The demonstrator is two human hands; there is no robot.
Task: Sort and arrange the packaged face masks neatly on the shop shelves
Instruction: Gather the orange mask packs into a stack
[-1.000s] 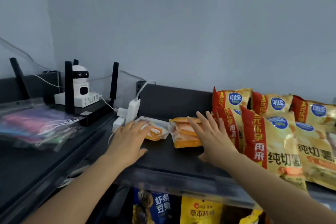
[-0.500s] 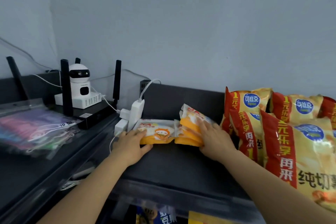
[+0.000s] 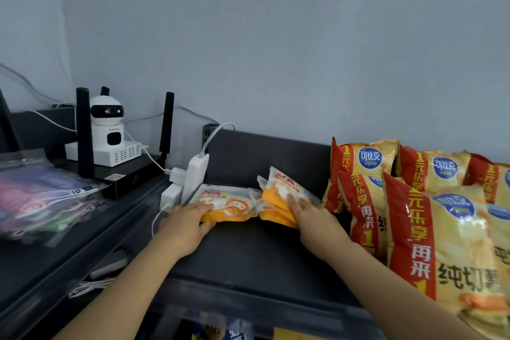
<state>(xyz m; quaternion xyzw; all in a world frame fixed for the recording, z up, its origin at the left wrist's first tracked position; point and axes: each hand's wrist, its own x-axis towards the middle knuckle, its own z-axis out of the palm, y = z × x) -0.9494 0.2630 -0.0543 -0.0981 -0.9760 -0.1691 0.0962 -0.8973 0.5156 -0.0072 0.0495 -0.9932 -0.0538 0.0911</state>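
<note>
Two lots of orange-and-white packaged face masks lie on the dark top shelf (image 3: 242,254). My left hand (image 3: 186,222) grips the front edge of the left mask pack (image 3: 229,201), thumb under it and fingers on top. My right hand (image 3: 311,217) holds the right stack of mask packs (image 3: 281,196), which is tilted up on its front edge and leans toward the back wall. The two lots touch in the middle.
Several yellow-and-red crisp bags (image 3: 408,207) stand right of the masks. White chargers (image 3: 190,176) with cables sit just left of them. Further left are a router (image 3: 121,171), a white camera (image 3: 106,124) and clear bags of coloured masks (image 3: 41,196). More goods show on the shelf below.
Both hands went from lying flat on the packs to gripping them. The right stack has been tipped up on edge. The two lots now meet in the middle.
</note>
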